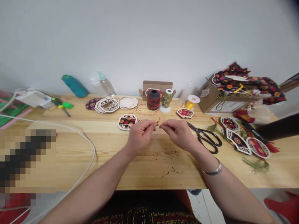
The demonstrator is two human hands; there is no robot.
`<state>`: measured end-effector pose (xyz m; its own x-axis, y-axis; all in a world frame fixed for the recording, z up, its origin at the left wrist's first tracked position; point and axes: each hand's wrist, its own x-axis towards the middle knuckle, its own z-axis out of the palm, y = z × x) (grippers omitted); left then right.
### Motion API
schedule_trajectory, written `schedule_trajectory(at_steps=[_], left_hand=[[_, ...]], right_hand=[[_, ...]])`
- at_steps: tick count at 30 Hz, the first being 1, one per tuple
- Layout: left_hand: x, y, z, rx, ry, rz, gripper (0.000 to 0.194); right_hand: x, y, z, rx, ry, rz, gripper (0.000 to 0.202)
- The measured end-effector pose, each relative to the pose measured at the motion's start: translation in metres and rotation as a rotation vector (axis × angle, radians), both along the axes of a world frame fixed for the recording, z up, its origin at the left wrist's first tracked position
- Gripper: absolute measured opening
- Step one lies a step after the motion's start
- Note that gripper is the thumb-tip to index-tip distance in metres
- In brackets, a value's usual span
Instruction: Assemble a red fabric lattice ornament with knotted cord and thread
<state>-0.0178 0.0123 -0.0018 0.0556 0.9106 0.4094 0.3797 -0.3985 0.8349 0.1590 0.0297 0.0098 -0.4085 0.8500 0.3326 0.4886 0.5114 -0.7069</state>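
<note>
My left hand [143, 134] and my right hand [177, 133] meet over the middle of the table, fingertips pinched close together. A short piece of yellow cord [158, 120] stands up from the fingertips of my left hand. My right hand is closed in a pinch beside it; whether it grips the same cord is too small to tell. Left of my left hand lies a cream-framed ornament [126, 121] with patterned black fabric. Black-handled scissors [209, 140] lie just right of my right hand, their blades partly hidden behind it.
Behind my hands stand a red cord spool [153, 100], a gold thread spool [167, 99] and a yellow ribbon spool [193, 101]. Wooden frames [107, 105] are stacked at back left. A cardboard box [224, 102] holds fabric pieces. A white cable [90, 140] crosses the left side.
</note>
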Motion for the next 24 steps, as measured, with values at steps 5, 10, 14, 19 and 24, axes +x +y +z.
schedule_trajectory(at_steps=[5, 10, 14, 19, 24], left_hand=[[0.001, 0.001, -0.001, 0.0, 0.031, 0.04, 0.018], [0.0, 0.002, -0.005, -0.005, 0.025, 0.043, 0.018], [0.0, 0.003, -0.006, -0.017, 0.022, 0.045, 0.02], [0.001, 0.002, -0.005, -0.03, 0.027, 0.05, 0.02], [0.001, 0.001, -0.004, -0.022, 0.037, 0.052, 0.019]], right_hand=[[0.0, -0.004, 0.002, 0.062, -0.069, 0.024, 0.018], [-0.003, -0.009, 0.008, 0.08, -0.194, 0.01, 0.022], [-0.005, -0.012, 0.009, 0.107, -0.308, -0.011, 0.024], [-0.007, -0.012, 0.007, 0.195, -0.441, -0.018, 0.025], [-0.009, -0.013, 0.005, 0.256, -0.512, 0.001, 0.025]])
